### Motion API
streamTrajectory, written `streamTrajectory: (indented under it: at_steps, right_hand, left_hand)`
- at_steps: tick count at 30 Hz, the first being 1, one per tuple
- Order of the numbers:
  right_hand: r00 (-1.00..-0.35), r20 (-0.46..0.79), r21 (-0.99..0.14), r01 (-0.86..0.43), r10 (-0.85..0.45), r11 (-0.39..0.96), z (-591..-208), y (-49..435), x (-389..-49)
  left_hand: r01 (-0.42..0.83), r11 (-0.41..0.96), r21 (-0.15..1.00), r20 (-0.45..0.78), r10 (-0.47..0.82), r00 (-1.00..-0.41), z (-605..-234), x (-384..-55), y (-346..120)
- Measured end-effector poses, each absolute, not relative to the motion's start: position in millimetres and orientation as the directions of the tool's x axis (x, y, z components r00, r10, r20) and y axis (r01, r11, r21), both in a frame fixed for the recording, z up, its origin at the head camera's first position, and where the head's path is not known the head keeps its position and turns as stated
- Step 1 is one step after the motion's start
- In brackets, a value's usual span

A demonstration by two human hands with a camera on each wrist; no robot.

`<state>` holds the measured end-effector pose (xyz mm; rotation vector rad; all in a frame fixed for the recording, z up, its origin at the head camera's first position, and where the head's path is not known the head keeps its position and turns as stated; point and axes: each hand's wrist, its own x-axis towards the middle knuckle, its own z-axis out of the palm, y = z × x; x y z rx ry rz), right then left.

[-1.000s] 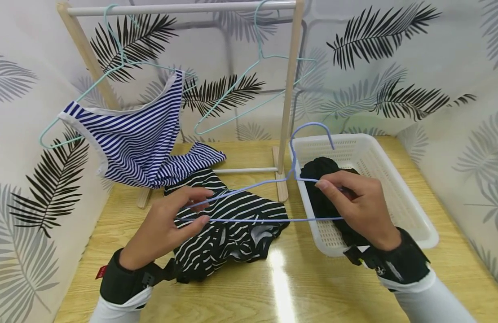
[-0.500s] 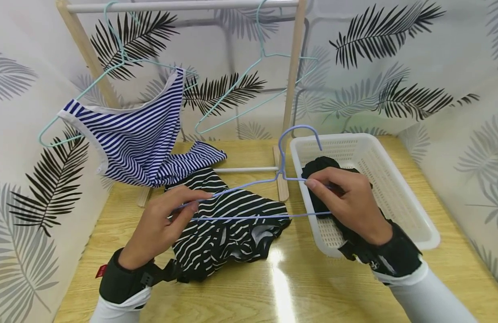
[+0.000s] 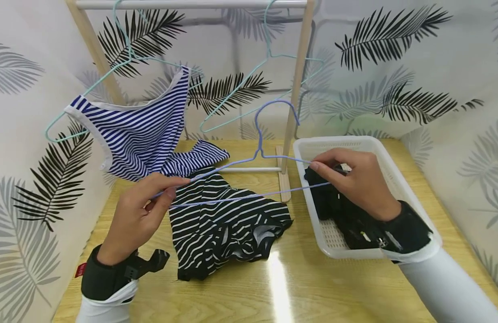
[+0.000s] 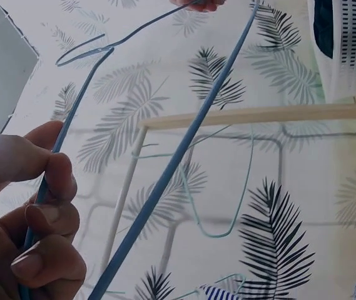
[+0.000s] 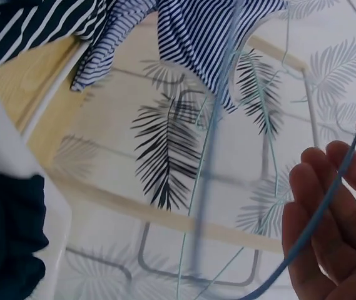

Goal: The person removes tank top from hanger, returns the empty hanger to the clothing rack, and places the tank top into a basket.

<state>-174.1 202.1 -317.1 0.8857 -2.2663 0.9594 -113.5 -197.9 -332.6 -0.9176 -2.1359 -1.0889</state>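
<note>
A blue clothes hanger (image 3: 236, 162) is held up in the air, its hook upward, above a black-and-white striped garment (image 3: 220, 215) lying on the table. My left hand (image 3: 137, 211) pinches the hanger's left shoulder; in the left wrist view its fingers (image 4: 52, 219) curl around the bar. On the other side my right hand (image 3: 355, 179) pinches the right shoulder near the white basket (image 3: 410, 206). The right wrist view shows the hanger's wire (image 5: 318, 215) across that hand's fingers. Behind, a blue-and-white striped top (image 3: 139, 130) hangs from a mint hanger (image 3: 99, 80).
A clothes rack with a white rail (image 3: 192, 4) and wooden posts (image 3: 299, 85) stands at the back. A second mint hanger (image 3: 232, 94) on it carries no garment. Dark clothing (image 3: 354, 229) lies in the basket. Leaf-patterned cloth (image 3: 438, 143) closes off the sides and back.
The blue hanger has moved up and to the left. My left hand, earlier with thumb and fingers apart around it, now pinches its shoulder and sits farther left.
</note>
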Motion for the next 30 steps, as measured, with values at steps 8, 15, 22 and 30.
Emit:
streamTrajectory:
  at_steps: [8,15,22,30]
  right_hand:
    - [-0.812,0.529,-0.578,-0.557,-0.246,0.596,-314,214,-211]
    - [-0.918,0.349,-0.745,-0.395,-0.191,0.538,-328,210,-257]
    - [-0.948,0.254,-0.74,-0.318,-0.192,0.593,-336,198,-297]
    - [-0.948,0.234,-0.789,-0.315,-0.215,0.528,-346,184,-334]
  left_hand:
    - [0.725,0.552,0.412,0.771,0.213,-0.6,-311,-104,-216]
    - [0.698,0.548,0.461,0.81,0.062,-0.583,-286,-96,-224]
    - [0.652,0.547,0.525,0.807,-0.076,-0.586,-280,-103,-246]
    - [0.528,0.687,0.499,0.82,-0.176,-0.545,-258,-108,-267]
